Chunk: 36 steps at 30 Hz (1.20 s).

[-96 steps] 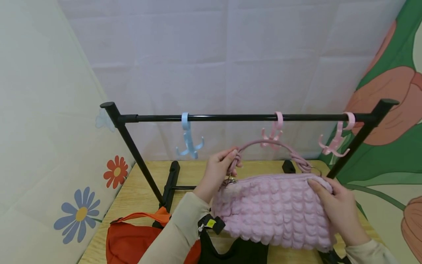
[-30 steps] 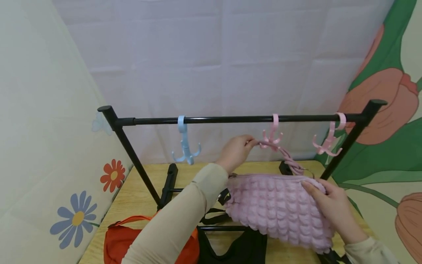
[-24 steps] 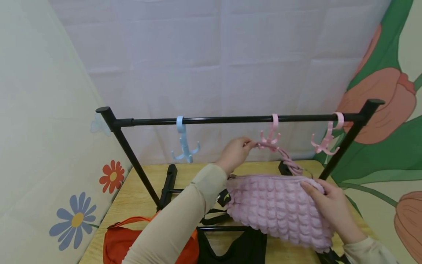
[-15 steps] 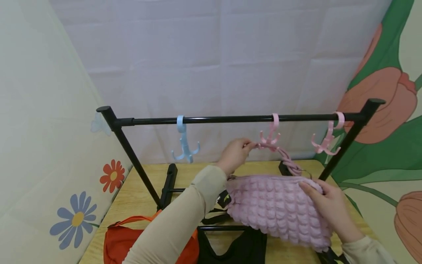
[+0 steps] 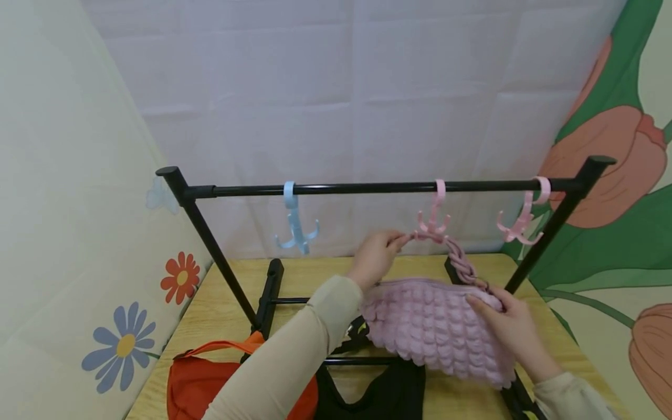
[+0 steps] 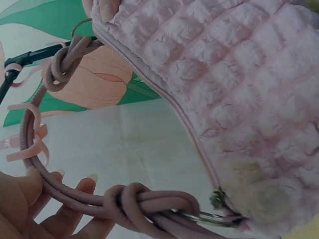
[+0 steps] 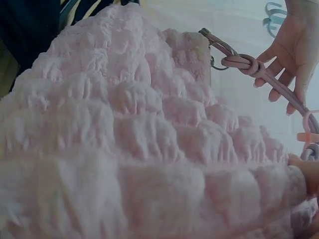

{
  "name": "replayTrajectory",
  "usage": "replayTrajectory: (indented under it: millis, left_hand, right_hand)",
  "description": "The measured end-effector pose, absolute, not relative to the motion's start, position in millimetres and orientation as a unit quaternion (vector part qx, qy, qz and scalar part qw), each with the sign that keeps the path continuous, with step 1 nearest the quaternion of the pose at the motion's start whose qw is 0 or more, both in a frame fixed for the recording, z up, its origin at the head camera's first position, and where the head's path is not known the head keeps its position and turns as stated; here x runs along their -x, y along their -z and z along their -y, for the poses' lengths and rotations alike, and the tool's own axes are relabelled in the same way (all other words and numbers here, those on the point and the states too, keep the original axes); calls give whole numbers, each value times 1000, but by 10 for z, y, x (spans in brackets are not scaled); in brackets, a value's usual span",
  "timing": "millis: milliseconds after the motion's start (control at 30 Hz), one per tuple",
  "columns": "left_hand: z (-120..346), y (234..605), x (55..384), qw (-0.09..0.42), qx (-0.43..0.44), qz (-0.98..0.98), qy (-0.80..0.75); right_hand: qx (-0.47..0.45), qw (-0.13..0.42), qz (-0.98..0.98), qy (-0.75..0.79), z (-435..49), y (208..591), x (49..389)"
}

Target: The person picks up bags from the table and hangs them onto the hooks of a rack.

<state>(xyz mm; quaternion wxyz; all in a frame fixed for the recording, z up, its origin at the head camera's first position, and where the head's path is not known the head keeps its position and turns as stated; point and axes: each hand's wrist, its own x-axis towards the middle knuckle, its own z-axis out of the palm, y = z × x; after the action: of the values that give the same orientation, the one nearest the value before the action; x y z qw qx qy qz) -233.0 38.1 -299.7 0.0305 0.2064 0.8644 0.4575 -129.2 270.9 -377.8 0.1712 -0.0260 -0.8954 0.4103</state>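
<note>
Pink bag (image 5: 436, 326) below middle hook (image 5: 433, 217)

Leftmost, a red bag (image 5: 196, 385); then a blue hook (image 5: 294, 219) on the bar (image 5: 362, 188). The left hand (image 5: 375, 256) pinches the handle (image 5: 462, 262) beside the middle hook's prongs; the right hand (image 5: 509, 328) grips the pink bag's right end.

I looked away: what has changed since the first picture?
The left hand let go of the left knot and moved right; it now pinches the handle beside the middle pink hook, and the handle lies at its prongs. The right hand keeps gripping the lilac bag; the blue hook stays put.
</note>
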Motion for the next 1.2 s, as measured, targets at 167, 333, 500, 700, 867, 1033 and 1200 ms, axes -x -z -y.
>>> replayTrajectory:
  millis: [167,333,500,700,867,1033,1200]
  left_hand:
    - [-315,3137,2299,50,-184,-838,-511]
    - [-234,3317,2295,52,-192,-828,-524]
    - [-175,3453,2270,28,-192,-845,-498]
    - [-107,3587,2251,11,-194,-864,-464]
    - [-33,3715,2233,27,-176,-869,-461]
    - [41,3840,2200,34,-155,-866,-475]
    - [111,3971,2167,47,-145,-849,-505]
  right_hand:
    - [20,188,894,-406,-2686,3850,1318]
    - [7,204,892,-404,-2688,3925,1328]
    - [10,193,895,-402,-2679,3961,1314]
    - [15,191,897,-398,-2650,3979,1286]
    - [15,176,891,-418,-2661,4010,1251]
    - [12,179,888,-424,-2681,4056,1209]
    - [25,173,891,-420,-2689,4103,1160]
